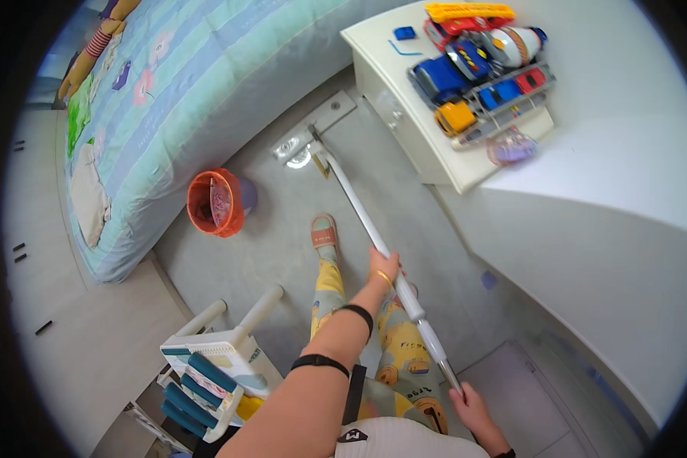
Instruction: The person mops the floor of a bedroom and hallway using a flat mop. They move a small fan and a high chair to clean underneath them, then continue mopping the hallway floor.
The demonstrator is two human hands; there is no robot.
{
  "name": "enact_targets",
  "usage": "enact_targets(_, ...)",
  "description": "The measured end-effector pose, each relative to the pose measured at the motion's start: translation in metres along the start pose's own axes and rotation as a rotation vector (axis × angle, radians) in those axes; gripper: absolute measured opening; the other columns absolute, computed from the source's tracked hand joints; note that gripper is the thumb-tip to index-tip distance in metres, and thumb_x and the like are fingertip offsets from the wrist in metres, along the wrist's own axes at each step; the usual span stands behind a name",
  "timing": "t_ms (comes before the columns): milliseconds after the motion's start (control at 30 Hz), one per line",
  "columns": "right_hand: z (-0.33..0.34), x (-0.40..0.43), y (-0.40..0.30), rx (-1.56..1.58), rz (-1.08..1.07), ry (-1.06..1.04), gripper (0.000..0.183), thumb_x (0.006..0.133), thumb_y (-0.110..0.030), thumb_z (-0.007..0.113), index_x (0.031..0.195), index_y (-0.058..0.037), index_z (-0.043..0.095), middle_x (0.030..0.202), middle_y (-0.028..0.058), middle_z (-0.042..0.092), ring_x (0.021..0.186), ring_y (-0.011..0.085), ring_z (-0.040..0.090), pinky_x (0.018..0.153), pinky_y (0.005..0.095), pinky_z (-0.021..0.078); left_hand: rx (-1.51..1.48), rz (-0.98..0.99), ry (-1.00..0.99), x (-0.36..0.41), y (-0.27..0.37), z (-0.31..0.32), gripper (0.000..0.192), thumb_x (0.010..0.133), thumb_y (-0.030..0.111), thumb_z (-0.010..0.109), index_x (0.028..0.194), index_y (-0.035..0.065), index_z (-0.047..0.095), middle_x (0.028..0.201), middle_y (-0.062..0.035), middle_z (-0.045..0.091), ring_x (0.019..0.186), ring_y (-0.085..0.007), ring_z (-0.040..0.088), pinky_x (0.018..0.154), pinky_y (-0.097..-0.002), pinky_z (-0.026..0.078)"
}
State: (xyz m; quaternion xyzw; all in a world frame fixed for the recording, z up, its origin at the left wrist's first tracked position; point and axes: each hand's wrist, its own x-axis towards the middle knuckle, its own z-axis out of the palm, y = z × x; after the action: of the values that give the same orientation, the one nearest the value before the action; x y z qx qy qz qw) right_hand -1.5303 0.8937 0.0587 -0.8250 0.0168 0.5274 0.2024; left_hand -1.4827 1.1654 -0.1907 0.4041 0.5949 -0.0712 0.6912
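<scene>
A flat mop's white pole (356,203) runs diagonally from the floor up towards me. My left hand (384,265) is wrapped around the middle of the pole. Lower in the view, my right hand (472,405) grips the bare metal section near its upper end. The wide flat mop head (343,109) lies on the grey floor (275,200), between the bed and the white cabinet. A swivel joint links pole and head. Any cloth under the head is hidden. My left foot, in a pinkish slipper (324,232), stands behind the mop head.
An orange-lined bin (229,222) stands beside the bed (206,103). Toy trucks (452,71) crowd the white cabinet (403,111) at right. At lower left is a white plastic children's chair or stand (203,346) with teal parts. A long white panel (549,252) borders the right side.
</scene>
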Motion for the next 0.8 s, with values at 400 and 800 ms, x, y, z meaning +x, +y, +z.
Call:
enact_targets(400,-0.097,-0.227,0.126,-0.169,0.354,-0.101,0.030,0.086,-0.027,0.046,0.094,0.0015,0.052,0.071,0.0119,0.051,0.068,0.0190,0.047,0.063,0.0309,0.0404,0.212,-0.602,-0.387,-0.221,-0.260,0.084,0.062,0.072,0.034,0.065,0.104,-0.0068,0.030,0.090,-0.0217,0.052,0.074,-0.0303,0.058,0.051,-0.0401,0.051)
enact_targets(800,-0.012,0.004,0.036,0.062,0.101,0.075,0.032,0.083,-0.032,0.050,0.074,-0.0027,0.043,0.055,0.0140,0.044,0.050,0.0299,0.043,0.048,0.0356,0.0347,0.500,-0.090,-0.147,0.012,-0.038,0.040,0.046,0.078,0.018,0.056,0.103,-0.0086,0.028,0.083,-0.0214,0.053,0.061,-0.0277,0.059,0.048,-0.0366,0.053)
